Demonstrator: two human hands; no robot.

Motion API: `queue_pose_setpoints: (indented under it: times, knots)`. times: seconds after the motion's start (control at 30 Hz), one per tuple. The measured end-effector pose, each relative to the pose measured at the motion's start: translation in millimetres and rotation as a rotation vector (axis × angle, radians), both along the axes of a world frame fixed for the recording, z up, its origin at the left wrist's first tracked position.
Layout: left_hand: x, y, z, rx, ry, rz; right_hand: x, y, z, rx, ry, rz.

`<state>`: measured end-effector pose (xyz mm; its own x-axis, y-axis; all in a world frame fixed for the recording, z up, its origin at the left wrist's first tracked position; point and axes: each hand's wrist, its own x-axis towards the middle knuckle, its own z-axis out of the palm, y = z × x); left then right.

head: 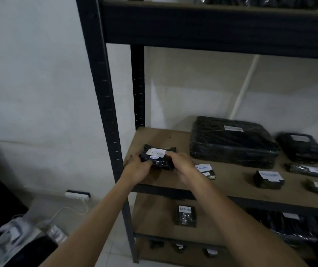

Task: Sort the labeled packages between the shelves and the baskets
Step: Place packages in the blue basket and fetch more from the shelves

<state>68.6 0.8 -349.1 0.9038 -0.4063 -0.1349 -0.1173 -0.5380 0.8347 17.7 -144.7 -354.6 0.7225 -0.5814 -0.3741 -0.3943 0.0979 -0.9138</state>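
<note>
A small black wrapped package [159,157] with two white labels sits at the left front of the middle shelf board [165,137]. My left hand [138,167] grips its left end and my right hand [179,163] grips its right end. Other black packages share this shelf: a large one [231,141] behind, a small one labelled "Return" [205,171] just right of my right wrist, another "Return" block [269,179], and more at the far right [302,149].
The black metal upright [106,105] stands just left of my hands. A lower shelf holds a "Return" package [185,215] and a larger black bag [293,226]. A white power strip [77,195] and a light bag [13,237] lie on the floor at left.
</note>
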Motion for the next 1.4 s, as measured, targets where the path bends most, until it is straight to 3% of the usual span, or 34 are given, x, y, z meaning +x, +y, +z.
queue_pose_setpoints:
  times: [0.1, 0.17, 0.4, 0.63, 1.0, 1.4]
  knots:
    - [-1, 1, -2, -0.032, 0.005, -0.033, 3, 6, 4, 0.231, -0.084, 0.056]
    - [0, 2, -1, -0.054, 0.013, -0.028, 4, 7, 6, 0.254, -0.139, 0.055]
    - [-8, -6, -5, -0.122, 0.041, 0.018, -30, -14, 18, 0.072, -0.272, -0.004]
    - [-62, -52, -1, -0.223, 0.060, -0.077, -116, -58, 33, 0.077, -0.387, -0.223]
    - [-260, -172, 6, -0.166, -0.063, -0.418, -371, -156, 21, 0.145, -0.452, -0.530]
    - [-493, -312, -28, -0.037, 0.012, -0.742, -650, -244, -19, 0.223, -0.411, -0.843]
